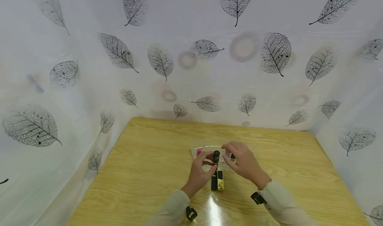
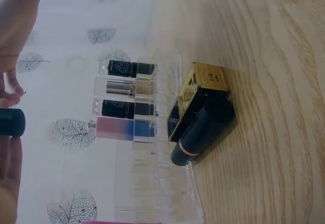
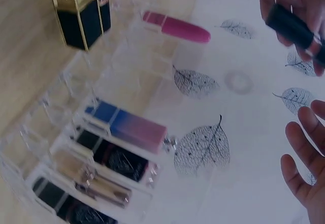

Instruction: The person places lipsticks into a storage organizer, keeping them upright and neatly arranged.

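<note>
In the head view my left hand (image 1: 199, 173) holds a black lipstick tube (image 1: 216, 156) upright between thumb and fingers. My right hand (image 1: 244, 162) is just right of it, fingers loosely bent and apart from the tube; the right wrist view shows a gap between them. Behind and below both hands stands a clear lipstick organizer (image 1: 213, 141), partly hidden by them. On the table in front of it lie a gold-and-black lipstick (image 1: 220, 182) and a black lipstick with a thin rose-gold band (image 2: 202, 128), side by side.
Several tubes stand in the organizer's slots: a pink-and-blue one (image 3: 134, 127), black ones (image 3: 121, 160) and a clear-and-gold one (image 3: 104, 186). A bright pink tube (image 3: 185, 29) stands apart from them. Leaf-patterned curtains (image 1: 185, 79) enclose the wooden table (image 1: 143, 172) at the back and sides.
</note>
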{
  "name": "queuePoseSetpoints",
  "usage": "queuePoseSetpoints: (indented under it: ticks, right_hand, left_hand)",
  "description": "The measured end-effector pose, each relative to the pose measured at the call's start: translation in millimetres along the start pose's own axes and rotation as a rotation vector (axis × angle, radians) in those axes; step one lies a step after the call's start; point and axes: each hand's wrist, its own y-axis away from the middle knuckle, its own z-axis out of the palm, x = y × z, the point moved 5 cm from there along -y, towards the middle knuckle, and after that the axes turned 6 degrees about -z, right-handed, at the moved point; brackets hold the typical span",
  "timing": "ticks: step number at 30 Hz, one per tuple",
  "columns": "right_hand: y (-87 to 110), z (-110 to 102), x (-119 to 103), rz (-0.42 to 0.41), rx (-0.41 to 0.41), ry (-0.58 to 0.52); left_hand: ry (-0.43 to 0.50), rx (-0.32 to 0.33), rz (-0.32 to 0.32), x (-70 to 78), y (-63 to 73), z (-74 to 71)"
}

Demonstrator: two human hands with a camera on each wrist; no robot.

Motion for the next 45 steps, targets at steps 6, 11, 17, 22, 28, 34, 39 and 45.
queuePoseSetpoints:
  ticks: [6, 11, 17, 22, 28, 34, 39, 45]
  right_hand:
    - [4.3, 9.8, -8.7, 0.111, -0.042, -0.137]
    - [2.4, 12.6, -12.7, 0.119, -0.050, -0.211]
    - [-1.5, 14.4, -12.3, 0.113, -0.048, -0.288]
    - [-2.3, 13.3, -11.0, 0.130, -0.053, -0.339]
    - [0.5, 9.6, -5.4, 0.172, -0.028, -0.417]
    - [5.0, 7.4, 0.4, 0.203, -0.052, -0.444]
    - [11.2, 14.1, 3.7, 0.245, -0.122, -0.418]
    - [13.4, 25.2, 1.0, 0.218, -0.212, -0.418]
  left_hand:
    - [0.026, 0.009, 0.024, 1.8, -0.9, -0.6]
    - [0.026, 0.007, 0.020, 1.7, -1.0, -0.6]
    - [0.015, -0.012, 0.037, -0.2, -0.3, 1.1]
    - [0.017, -0.037, -0.031, -4.7, 1.2, 1.1]
    - [0.005, -0.017, -0.037, -3.2, 2.2, -3.5]
    - [-0.009, 0.058, 0.011, -6.4, 1.1, -9.8]
    - [0.011, 0.102, 0.062, -4.6, -1.4, -11.7]
    - [0.057, 0.106, 0.127, 6.9, -5.7, -13.0]
